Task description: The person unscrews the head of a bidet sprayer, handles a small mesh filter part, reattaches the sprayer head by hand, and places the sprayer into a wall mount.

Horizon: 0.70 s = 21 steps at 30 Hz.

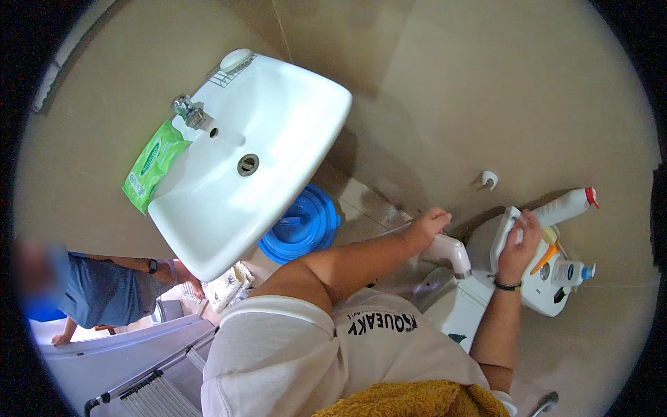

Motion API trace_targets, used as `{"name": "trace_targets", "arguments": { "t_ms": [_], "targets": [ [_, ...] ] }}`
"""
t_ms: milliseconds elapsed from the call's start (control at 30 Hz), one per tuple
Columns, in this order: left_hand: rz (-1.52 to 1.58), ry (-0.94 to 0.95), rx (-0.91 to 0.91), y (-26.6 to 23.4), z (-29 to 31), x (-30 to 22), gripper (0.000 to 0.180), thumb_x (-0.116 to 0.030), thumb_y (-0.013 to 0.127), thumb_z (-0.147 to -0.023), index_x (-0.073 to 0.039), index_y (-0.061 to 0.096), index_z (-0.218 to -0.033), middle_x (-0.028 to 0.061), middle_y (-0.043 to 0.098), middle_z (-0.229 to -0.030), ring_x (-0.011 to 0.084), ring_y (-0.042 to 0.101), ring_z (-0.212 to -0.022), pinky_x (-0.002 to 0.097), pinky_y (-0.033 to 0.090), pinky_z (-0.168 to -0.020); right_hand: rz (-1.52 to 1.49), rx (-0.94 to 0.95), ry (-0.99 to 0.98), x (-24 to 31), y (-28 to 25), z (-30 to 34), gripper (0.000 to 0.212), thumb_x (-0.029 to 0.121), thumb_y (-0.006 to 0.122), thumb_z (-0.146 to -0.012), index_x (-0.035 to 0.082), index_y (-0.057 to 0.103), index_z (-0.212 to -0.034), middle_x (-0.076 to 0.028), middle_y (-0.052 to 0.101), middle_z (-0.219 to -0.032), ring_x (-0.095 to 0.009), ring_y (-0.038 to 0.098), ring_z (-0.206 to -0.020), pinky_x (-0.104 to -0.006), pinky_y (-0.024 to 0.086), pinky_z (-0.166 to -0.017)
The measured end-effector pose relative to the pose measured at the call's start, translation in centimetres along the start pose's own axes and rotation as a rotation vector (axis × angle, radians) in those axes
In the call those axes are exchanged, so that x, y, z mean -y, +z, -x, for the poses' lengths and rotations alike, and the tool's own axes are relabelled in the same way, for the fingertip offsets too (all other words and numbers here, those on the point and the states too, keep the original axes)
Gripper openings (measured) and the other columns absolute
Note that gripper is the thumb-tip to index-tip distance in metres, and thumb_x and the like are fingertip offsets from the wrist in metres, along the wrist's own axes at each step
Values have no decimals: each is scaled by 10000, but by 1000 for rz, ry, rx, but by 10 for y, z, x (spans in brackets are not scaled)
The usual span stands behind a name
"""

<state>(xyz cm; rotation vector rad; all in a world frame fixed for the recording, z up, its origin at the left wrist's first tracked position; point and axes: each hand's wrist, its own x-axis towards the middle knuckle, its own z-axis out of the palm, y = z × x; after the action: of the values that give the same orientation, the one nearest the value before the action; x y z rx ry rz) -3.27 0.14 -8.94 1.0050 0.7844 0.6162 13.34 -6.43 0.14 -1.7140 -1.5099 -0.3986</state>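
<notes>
My left hand [432, 224] is closed, its fingers curled just above a bent white tube [451, 251]. What it holds, if anything, I cannot make out. My right hand [521, 244], with a dark band at the wrist, has its fingers bent over the edge of a white panel [501, 240]. Beside it, a white ledge [542, 295] bears a pump bottle [571, 273] with a blue top and an orange-handled tool [545, 257]. A white bottle with a red cap [566, 206] lies tilted past my fingertips. Below, between my arms, shows a white lid [458, 309].
A white washbasin [278, 125] with a tap [187, 111], a green wipes pack [154, 163] and soap [236, 60] fills the upper left. Under it stands a blue lidded bucket [300, 226]. Another person [114, 288] is at far left. A white hook [490, 180] sits on the wall.
</notes>
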Motion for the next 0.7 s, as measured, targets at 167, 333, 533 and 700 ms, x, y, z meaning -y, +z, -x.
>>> {"name": "trace_targets", "arguments": {
  "t_ms": [167, 333, 533, 700],
  "targets": [
    [40, 10, -51, -71, -23, 25, 332, -355, 449, -751, -42, 496, -851, 57, 468, -702, 135, 433, -640, 272, 357, -574, -591, 201, 119, 108, -6, -88, 134, 19, 454, -702, -13, 529, -808, -106, 506, -917, -197, 474, -857, -284, 362, -758],
    [82, 148, 116, -96, -22, 16, 357, -358, 441, -763, -43, 497, -921, 80, 498, -811, 153, 450, -717, 278, 367, -627, -787, 546, -312, 219, 69, -85, 125, 23, 482, -683, 7, 531, -797, -97, 521, -835, -203, 503, -780, -282, 394, -701],
    [191, -137, -76, -127, -23, 16, 225, -255, 522, -741, -51, 521, -836, 51, 522, -799, 139, 476, -736, 262, 371, -636, -927, 877, -222, 254, 123, -59, 122, 53, 470, -711, 5, 521, -811, -88, 527, -831, -167, 505, -787, -254, 395, -679],
    [7, -137, -70, -127, -32, 11, 336, -334, 453, -762, -24, 517, -876, 87, 528, -840, 170, 480, -759, 312, 371, -653, -1329, 576, 632, 160, 82, -33, 126, 73, 481, -742, 1, 497, -845, -75, 529, -828, -169, 518, -774, -281, 398, -722]
  ]
}}
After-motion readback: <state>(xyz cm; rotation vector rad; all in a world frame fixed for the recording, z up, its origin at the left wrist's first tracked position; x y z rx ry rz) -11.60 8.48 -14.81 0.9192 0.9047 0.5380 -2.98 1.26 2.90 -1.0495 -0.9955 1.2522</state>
